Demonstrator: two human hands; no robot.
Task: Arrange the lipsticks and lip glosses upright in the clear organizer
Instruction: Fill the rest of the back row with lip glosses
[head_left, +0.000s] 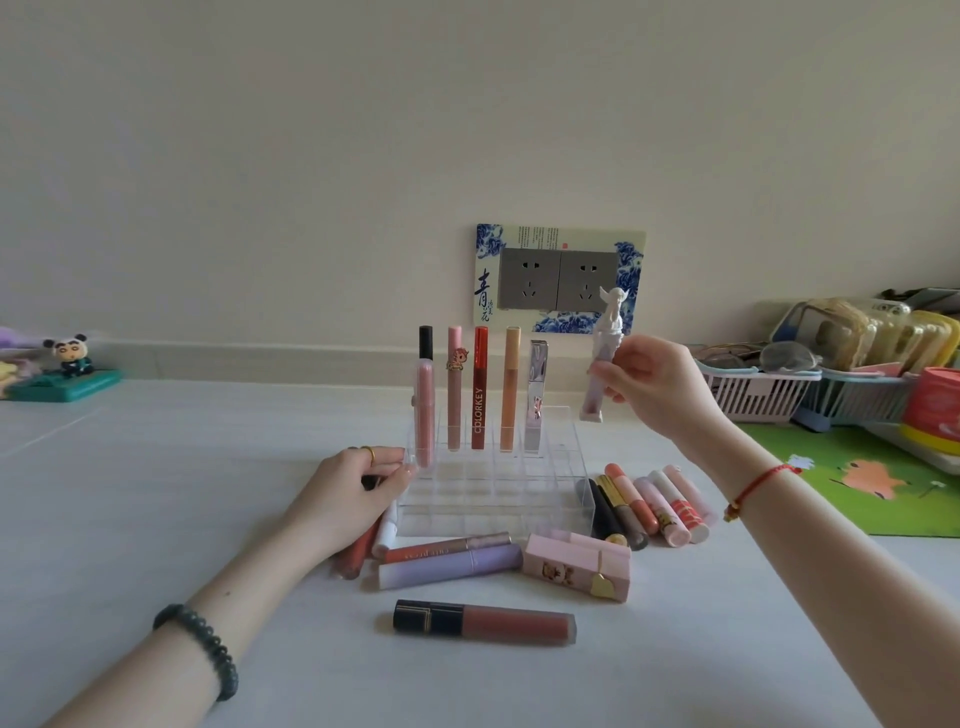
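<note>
A clear grid organizer (566, 499) stands on the white table. Several lip glosses stand upright in its back row, among them a red one (479, 395) and an orange one (509, 389). My right hand (649, 384) pinches a pale lilac lip gloss with a white angel-shaped cap (605, 353), upright in the air above the organizer's back right corner. My left hand (358, 493) rests against the organizer's left side, fingers curled at its corner. More tubes lie flat: a dark-capped brown gloss (485, 622) in front, a lilac tube (449, 567), a pink box-shaped lipstick (576, 569), and several tubes (654, 506) at the right.
Pink and blue baskets (763, 395) with glasses and pouches stand at the far right, beside a red and yellow tub (932, 410) and a green mat (862, 478). A panda figure (72, 358) sits at the far left. A wall socket (558, 280) is behind the organizer.
</note>
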